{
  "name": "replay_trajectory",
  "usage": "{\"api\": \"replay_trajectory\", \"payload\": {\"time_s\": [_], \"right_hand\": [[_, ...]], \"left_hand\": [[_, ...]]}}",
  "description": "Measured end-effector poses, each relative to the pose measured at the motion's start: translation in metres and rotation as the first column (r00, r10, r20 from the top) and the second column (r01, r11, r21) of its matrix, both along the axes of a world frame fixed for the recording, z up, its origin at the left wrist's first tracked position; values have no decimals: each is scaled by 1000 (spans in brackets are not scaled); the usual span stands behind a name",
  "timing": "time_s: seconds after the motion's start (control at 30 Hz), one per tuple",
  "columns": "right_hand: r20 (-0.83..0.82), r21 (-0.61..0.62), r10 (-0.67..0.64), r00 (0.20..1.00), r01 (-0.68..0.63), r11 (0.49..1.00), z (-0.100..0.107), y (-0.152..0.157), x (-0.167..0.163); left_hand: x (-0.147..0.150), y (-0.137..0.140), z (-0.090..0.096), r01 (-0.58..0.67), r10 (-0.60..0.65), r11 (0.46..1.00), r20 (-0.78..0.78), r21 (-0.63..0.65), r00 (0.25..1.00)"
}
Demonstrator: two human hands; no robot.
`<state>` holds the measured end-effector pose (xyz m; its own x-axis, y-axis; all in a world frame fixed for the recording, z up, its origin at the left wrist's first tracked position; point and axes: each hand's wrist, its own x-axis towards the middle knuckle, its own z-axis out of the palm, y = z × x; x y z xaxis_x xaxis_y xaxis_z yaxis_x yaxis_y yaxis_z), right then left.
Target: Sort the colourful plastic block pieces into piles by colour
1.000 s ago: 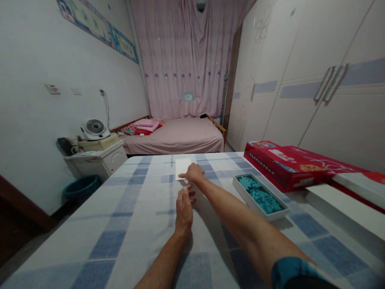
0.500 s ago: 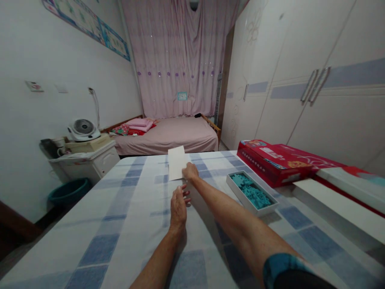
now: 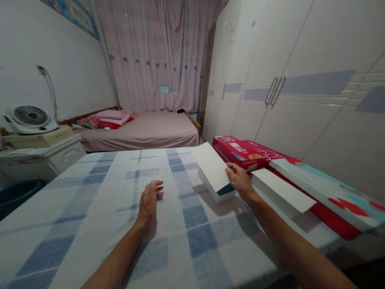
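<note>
Toward the far edge of the table (image 3: 114, 208), right of its middle, the right hand (image 3: 239, 178) is clamped on a white card (image 3: 210, 164) above a small box (image 3: 226, 197). The card's long axis runs from near right to far left. The left hand (image 3: 149, 196) is loosely curled, fingers apart. Half a second ago, the card was left of the uncovered box.

Two hands (image 3: 148, 200), one held card (image 3: 211, 164), one fan (image 3: 32, 116), one bed (image 3: 159, 127).
</note>
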<state>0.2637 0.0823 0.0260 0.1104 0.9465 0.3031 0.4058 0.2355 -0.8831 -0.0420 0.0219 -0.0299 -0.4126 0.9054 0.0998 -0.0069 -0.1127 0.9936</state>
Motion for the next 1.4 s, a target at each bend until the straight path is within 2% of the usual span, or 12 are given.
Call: {"api": "replay_trajectory", "payload": {"time_s": [0.13, 0.27, 0.33, 0.4, 0.47, 0.53, 0.7, 0.8, 0.97, 1.07, 1.2, 1.4], "right_hand": [[153, 9, -138, 979, 138, 990, -20, -4, 22], [204, 42, -220, 954, 216, 975, -16, -8, 22], [206, 148, -265, 942, 237, 960, -6, -13, 22], [257, 345, -363, 896, 265, 900, 5, -22, 22], [374, 518, -461, 805, 231, 824, 12, -31, 20], [541, 566, -473, 695, 116, 816, 12, -38, 13], [806, 356, -240, 541, -119, 927, -9, -52, -12], [795, 291, -151, 588, -151, 945, -13, -55, -19], [731, 262, -165, 663, -49, 964, 0, -38, -9], [763, 62, -32, 646, -24, 998, 5, -18, 2], [697, -216, 222, 681, -95, 972, 5, -5, 11], [744, -176, 169, 646, -54, 983, 7, -21, 1]], "left_hand": [[-2, -1, -1, 14, -14, 1000, -16, -14, 1000], [-7, 0, -4, 14, -14, 1000, -27, -8, 1000], [-8, -1, -4, 23, -23, 1000, -46, -2, 999], [-9, 0, -5, 35, -36, 999, -67, -8, 997], [-9, 1, -5, 51, -52, 999, -79, -17, 996], [-9, 2, -6, 61, -62, 998, -78, -20, 995], [-9, 2, -5, 64, -65, 998, -75, -19, 995], [-8, -1, -3, 73, -73, 997, -109, -7, 991], [-5, -3, 0, 76, -76, 997, -121, -1, 990], [-5, -1, 0, 75, -76, 997, -119, -11, 990], [-7, 2, -4, 77, -79, 997, -137, -25, 987], [-8, 5, -8, 89, -92, 996, -146, -27, 985]]}}
